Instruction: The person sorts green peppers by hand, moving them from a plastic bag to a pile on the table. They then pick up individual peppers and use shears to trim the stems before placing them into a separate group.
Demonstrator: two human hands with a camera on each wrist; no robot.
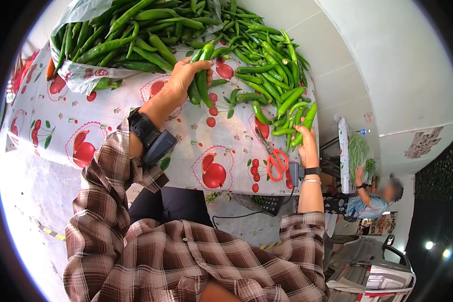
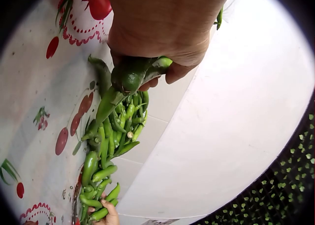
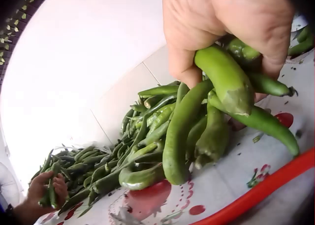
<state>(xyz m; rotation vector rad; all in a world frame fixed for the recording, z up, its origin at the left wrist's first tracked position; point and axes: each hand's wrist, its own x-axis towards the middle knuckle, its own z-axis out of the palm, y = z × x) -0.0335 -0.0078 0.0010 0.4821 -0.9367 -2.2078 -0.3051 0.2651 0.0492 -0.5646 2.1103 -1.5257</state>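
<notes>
My left hand (image 1: 186, 78) grips a few long green chili peppers (image 1: 202, 88) above the table, in front of a clear plastic bag (image 1: 88, 70) full of larger peppers. In the left wrist view their ends poke out below the palm. At the table's right edge, my right hand (image 1: 308, 143) pinches a bright green pepper (image 3: 224, 80) between thumb and fingers. More peppers crowd under and around that hand in the right wrist view. A long pile of loose green peppers (image 1: 274, 68) runs from the bag down to it. Scissors (image 1: 276, 163) with orange-red handles lie beside the right hand.
A cherry-and-pomegranate patterned cloth (image 1: 110, 123) covers the table. A white wall (image 1: 387, 65) and tiles stand along its right side. Farther right, another person (image 1: 370, 201) handles green stalks at a second table (image 1: 344, 151). A cable (image 1: 241, 217) hangs below the table's front edge.
</notes>
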